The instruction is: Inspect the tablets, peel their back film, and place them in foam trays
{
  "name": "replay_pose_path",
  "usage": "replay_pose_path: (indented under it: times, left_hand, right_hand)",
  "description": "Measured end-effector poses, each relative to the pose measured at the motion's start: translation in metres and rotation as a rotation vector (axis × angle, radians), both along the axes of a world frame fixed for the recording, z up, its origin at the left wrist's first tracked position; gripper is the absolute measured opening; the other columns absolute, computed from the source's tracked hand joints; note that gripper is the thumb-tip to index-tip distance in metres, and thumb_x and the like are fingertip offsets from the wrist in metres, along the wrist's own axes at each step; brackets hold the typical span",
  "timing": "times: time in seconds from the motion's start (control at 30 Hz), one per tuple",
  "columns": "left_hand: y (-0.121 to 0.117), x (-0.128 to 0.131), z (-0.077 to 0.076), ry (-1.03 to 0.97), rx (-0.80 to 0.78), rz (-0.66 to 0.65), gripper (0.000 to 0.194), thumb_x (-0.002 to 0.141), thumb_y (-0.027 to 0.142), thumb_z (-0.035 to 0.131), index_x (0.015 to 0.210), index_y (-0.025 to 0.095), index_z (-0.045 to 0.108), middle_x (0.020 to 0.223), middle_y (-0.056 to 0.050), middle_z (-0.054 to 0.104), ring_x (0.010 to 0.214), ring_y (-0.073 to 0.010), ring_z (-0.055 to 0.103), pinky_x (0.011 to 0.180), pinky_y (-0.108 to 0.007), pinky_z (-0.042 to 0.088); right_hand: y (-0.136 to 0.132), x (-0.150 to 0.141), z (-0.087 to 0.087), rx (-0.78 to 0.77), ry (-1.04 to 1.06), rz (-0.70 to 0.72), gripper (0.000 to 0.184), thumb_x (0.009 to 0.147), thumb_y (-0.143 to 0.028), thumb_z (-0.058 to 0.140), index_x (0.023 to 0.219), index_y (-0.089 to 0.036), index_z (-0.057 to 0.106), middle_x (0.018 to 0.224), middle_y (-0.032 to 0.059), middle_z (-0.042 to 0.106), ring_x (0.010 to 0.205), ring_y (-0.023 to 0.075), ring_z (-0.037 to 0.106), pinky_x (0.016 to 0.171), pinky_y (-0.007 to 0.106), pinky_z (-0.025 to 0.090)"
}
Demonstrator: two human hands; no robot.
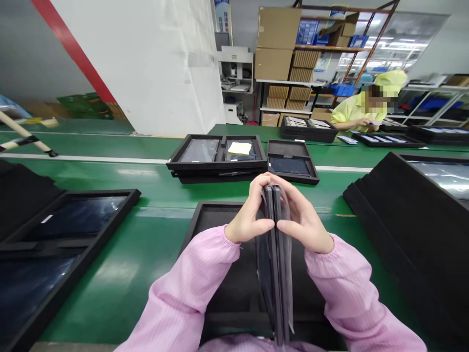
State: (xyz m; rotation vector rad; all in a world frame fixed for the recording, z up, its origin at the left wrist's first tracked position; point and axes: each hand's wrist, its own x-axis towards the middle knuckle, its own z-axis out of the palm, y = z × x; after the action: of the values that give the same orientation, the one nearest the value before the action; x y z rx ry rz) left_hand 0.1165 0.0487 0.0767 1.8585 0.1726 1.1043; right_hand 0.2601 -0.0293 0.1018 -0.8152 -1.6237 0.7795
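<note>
Pink sleeves (198,269) end in gathered cuffs at both wrists. The left hand (249,220) grips the left side of two dark panels (274,274); the right hand (308,227) grips the right side. The thumbs point toward each other across the near edges, and the fingers extend around the far side. The panels stand upright, seen edge-on, face to face with a narrow gap at the top. Translucent film (288,274) hangs along the right panel.

Below the hands, a black tray (227,298) lies on the green tabletop (157,254). The panels are positioned above this tray; contact between their lower ends and the tray cannot be determined.

Beyond the hands, stacked trays (220,167) carry further panels in two compartments, with a pale yellow slip (240,148) on the right-hand one. A smaller tray (287,148) is located just to the right of the stack and holds one dark panel.

At far left, an open case (128,198) contains panels in two compartments. At far right, a tilted stack (395,220) of black trays carries a glossy panel on top. Across the tabletop, a co-worker (348,112) in yellow handles small items. Cartons (278,41) stand on the rack behind.
</note>
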Motion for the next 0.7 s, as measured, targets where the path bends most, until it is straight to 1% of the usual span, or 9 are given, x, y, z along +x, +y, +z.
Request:
replay_pose_path:
  times: [0.07, 0.13, 0.23, 0.3, 0.37, 0.43, 0.5, 0.6, 0.7]
  left_hand:
    - [0.001, -0.002, -0.001, 0.023, 0.056, -0.05, 0.081, 0.074, 0.071, 0.06, 0.136, 0.028, 0.031, 0.143, -0.013, 0.027, 0.142, -0.0395, 0.021, 0.116, -0.059, 0.021]
    - [0.001, -0.002, -0.001, 0.032, 0.092, -0.076, 0.079, 0.076, 0.069, 0.059, 0.136, 0.028, 0.029, 0.141, -0.013, 0.026, 0.142, -0.0395, 0.02, 0.116, -0.061, 0.019]
    - [-0.003, -0.001, 0.001, 0.035, 0.091, -0.082, 0.075, 0.077, 0.069, 0.057, 0.134, 0.028, 0.03, 0.139, -0.012, 0.026, 0.141, -0.0395, 0.021, 0.116, -0.062, 0.02]
    - [-0.006, 0.0, 0.003, 0.025, 0.08, -0.093, 0.072, 0.077, 0.07, 0.057, 0.132, 0.029, 0.032, 0.138, -0.011, 0.027, 0.14, -0.0394, 0.021, 0.114, -0.062, 0.023]
    - [-0.009, 0.0, 0.005, 0.008, 0.084, -0.109, 0.07, 0.078, 0.069, 0.056, 0.13, 0.029, 0.034, 0.135, -0.011, 0.029, 0.139, -0.0391, 0.021, 0.112, -0.061, 0.027]
    - [-0.012, 0.0, 0.007, -0.004, 0.108, -0.114, 0.067, 0.079, 0.068, 0.055, 0.129, 0.029, 0.034, 0.131, -0.01, 0.032, 0.135, -0.0379, 0.026, 0.111, -0.06, 0.029]
    - [-0.014, 0.0, 0.009, -0.001, 0.13, -0.108, 0.064, 0.081, 0.067, 0.052, 0.128, 0.029, 0.034, 0.127, -0.01, 0.033, 0.131, -0.0359, 0.031, 0.111, -0.059, 0.028]
    - [-0.019, 0.001, 0.011, 0.004, 0.147, -0.093, 0.058, 0.082, 0.065, 0.05, 0.126, 0.029, 0.035, 0.124, -0.009, 0.036, 0.129, -0.0339, 0.032, 0.112, -0.058, 0.024]
    - [-0.024, 0.003, 0.012, -0.021, 0.194, -0.071, 0.053, 0.084, 0.063, 0.048, 0.122, 0.029, 0.038, 0.118, -0.007, 0.039, 0.126, -0.0317, 0.033, 0.114, -0.054, 0.022]
  right_hand:
    - [-0.002, 0.004, -0.003, 0.015, -0.013, 0.036, 0.066, 0.086, -0.051, 0.066, 0.145, -0.034, 0.042, 0.158, 0.0051, 0.032, 0.144, 0.0314, 0.032, 0.114, 0.048, 0.036]
    - [-0.004, 0.006, -0.006, 0.004, -0.01, 0.048, 0.066, 0.086, -0.051, 0.066, 0.145, -0.034, 0.042, 0.158, 0.0057, 0.031, 0.145, 0.0316, 0.029, 0.114, 0.049, 0.035]
    - [-0.007, 0.006, -0.007, -0.019, 0.025, 0.061, 0.062, 0.086, -0.047, 0.068, 0.142, -0.035, 0.046, 0.157, 0.0053, 0.032, 0.147, 0.0305, 0.026, 0.113, 0.048, 0.036]
    - [-0.009, 0.004, -0.007, 0.005, 0.06, 0.054, 0.057, 0.087, -0.044, 0.068, 0.14, -0.036, 0.049, 0.155, 0.0047, 0.035, 0.147, 0.0293, 0.026, 0.113, 0.046, 0.036]
    - [-0.011, 0.0, -0.006, 0.043, 0.091, 0.02, 0.05, 0.089, -0.039, 0.066, 0.136, -0.037, 0.052, 0.152, 0.0042, 0.039, 0.145, 0.0282, 0.029, 0.114, 0.046, 0.036]
    - [-0.015, -0.004, -0.004, 0.059, 0.114, -0.029, 0.043, 0.091, -0.036, 0.064, 0.133, -0.037, 0.055, 0.149, 0.0042, 0.043, 0.143, 0.0276, 0.034, 0.113, 0.046, 0.037]
    - [-0.02, -0.007, -0.003, 0.056, 0.125, -0.066, 0.04, 0.092, -0.034, 0.063, 0.131, -0.035, 0.057, 0.146, 0.0054, 0.045, 0.142, 0.0278, 0.036, 0.112, 0.046, 0.039]
    - [-0.026, -0.011, -0.001, 0.057, 0.137, -0.113, 0.036, 0.091, -0.034, 0.064, 0.127, -0.031, 0.059, 0.143, 0.0081, 0.048, 0.14, 0.0289, 0.039, 0.109, 0.048, 0.043]
    - [-0.031, -0.015, -0.001, 0.062, 0.181, -0.177, 0.029, 0.09, -0.034, 0.064, 0.119, -0.031, 0.064, 0.139, 0.0074, 0.052, 0.137, 0.0289, 0.044, 0.107, 0.048, 0.045]
